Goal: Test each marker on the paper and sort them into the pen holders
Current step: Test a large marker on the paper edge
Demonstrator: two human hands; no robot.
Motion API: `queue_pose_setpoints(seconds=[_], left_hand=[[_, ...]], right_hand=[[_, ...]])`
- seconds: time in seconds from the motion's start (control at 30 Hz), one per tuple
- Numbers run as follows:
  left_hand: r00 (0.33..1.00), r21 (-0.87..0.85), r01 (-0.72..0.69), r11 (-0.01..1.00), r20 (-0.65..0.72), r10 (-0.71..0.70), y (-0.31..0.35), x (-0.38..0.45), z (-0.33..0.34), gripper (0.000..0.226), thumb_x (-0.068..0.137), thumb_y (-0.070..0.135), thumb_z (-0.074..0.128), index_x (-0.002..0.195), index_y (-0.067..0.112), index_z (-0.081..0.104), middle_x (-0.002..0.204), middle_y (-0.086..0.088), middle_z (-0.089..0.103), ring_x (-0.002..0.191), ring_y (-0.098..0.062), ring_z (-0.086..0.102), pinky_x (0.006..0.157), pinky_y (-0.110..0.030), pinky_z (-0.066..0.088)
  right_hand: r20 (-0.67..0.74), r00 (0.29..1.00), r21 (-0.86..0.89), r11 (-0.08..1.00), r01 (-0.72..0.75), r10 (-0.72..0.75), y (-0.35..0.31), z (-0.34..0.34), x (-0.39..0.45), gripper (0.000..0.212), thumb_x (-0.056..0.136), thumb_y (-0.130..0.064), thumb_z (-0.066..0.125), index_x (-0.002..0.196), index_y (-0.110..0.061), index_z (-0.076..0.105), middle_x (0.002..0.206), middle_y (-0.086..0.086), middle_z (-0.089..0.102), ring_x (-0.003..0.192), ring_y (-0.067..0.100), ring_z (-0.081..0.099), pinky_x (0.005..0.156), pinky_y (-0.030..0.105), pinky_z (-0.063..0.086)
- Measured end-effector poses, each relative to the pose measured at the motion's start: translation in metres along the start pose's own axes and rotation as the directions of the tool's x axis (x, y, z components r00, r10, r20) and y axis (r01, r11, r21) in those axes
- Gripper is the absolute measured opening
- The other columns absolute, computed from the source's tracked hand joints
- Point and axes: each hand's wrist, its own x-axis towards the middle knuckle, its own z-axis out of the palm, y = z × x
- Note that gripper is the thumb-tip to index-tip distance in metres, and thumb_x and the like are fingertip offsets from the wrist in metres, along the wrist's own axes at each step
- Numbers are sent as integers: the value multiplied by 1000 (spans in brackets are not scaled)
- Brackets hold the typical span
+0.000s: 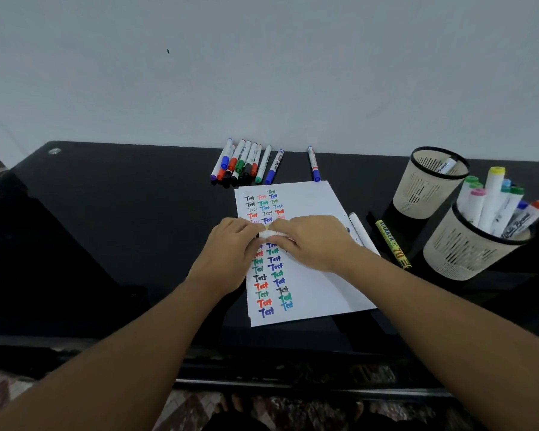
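Nearest, both hands meet over the middle of the paper (308,269), the landmark here. The left hand (227,253) and the right hand (308,244) each pinch an end of one white marker (271,234) held crosswise just above the sheet; whether the cap is going on or coming off I cannot tell.

The paper carries two long columns of coloured "Test" marks, roughly thirty, so the work looks well past halfway.

Right of the paper lie two loose markers on the counter (122,228): a white one (360,231) touching the sheet's edge and a yellow-labelled one (392,244) beside it. Further right stand two pen holders: the near holder (467,250) with about ten markers, the far holder (423,188) with one visible.

Beyond the paper's far edge, a cluster of about nine markers (246,161) and a single blue-capped marker (313,163) appear to await testing.
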Motion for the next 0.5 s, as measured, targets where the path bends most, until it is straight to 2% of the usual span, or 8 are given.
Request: queue_pose_setpoints(seconds=[0.1,0.17,0.2,0.27,0.3,0.37,0.43,0.5], left_hand=[[998,-11,58,998,1,-58,1,2,-1,31,104,31,54,129,16,64,123,2,63,116,-16,49,99,-38,44],[996,-12,89,996,3,-89,2,2,-1,33,104,34,53,129,16,63,124,3,61,117,-15,48,100,-35,43],[996,-12,95,995,1,-95,1,2,-1,33,103,34,54,128,16,64,123,3,61,116,-14,48,99,-34,44],[995,-11,96,995,-7,-97,1,2,-1,33,101,36,57,125,15,66,119,3,60,113,-14,48,96,-34,46],[995,-9,99,995,-9,-99,1,2,-1,33,100,37,58,124,16,66,118,3,59,112,-14,48,95,-35,47],[993,-17,118,993,-4,-118,2,1,-1,37,99,40,59,129,18,64,121,3,57,114,-14,47,97,-35,46],[991,-31,131,991,31,-130,4,1,-3,47,99,42,57,143,23,53,130,4,53,121,-13,44,102,-33,42],[994,-32,86,996,73,-83,6,1,-5,55,101,41,54,153,31,39,139,4,50,127,-14,41,107,-37,41]], right_hand=[[9,998,80,995,-62,61,5,-7,-4,43,107,-42,36,148,-31,30,112,3,65,83,20,60,64,35,43],[18,991,170,977,-130,129,11,-13,-9,43,106,-25,37,146,-33,24,107,7,64,75,22,60,61,38,45],[9,988,209,966,-154,156,14,-16,-13,42,106,-20,37,143,-36,26,107,7,63,75,23,61,62,39,48],[-38,977,309,932,-188,210,17,-20,-21,33,107,-16,38,133,-37,42,110,5,65,83,24,65,75,45,56],[-66,963,429,879,-207,259,18,-21,-25,29,107,-15,39,125,-34,53,111,3,66,87,22,67,81,45,56],[-73,914,726,650,-226,400,14,-22,-34,33,106,-13,39,111,-29,68,109,-3,68,91,15,70,88,36,56],[4,884,885,409,-220,467,6,-20,-42,39,104,-7,41,115,-32,68,112,-8,69,95,9,70,88,27,54],[37,894,925,323,-200,447,-3,-12,-50,42,101,-1,51,119,-37,61,113,-6,69,99,9,69,84,25,52]])
